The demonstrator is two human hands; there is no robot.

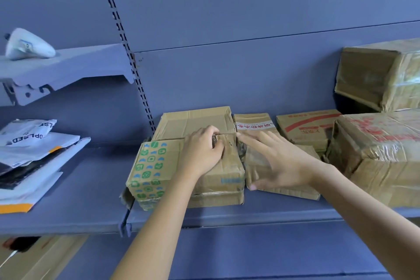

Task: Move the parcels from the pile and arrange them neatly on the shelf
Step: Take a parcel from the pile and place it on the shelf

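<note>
Nearest, two bare forearms reach up over the front lip of the blue shelf (79,188). The left hand (202,150) lies on the green-printed box (150,170), fingers curled over its far top edge and gripping it. This box stands at the shelf front on a thinner carton (216,200). Just beside it, the right hand (279,161) rests on a flat taped parcel (254,120), fingers straight and spread wide, thumb at the near edge.

A flat brown carton (193,120) lies behind the green-printed box. To the right are a red-striped box (306,127) and a large taped box (386,154), with another box (375,79) stacked above. All are sealed, so their contents are hidden.

Grey mailer bags (34,150) are heaped at the left. On the upper shelf (79,61) sits a white handheld device (27,44).
</note>
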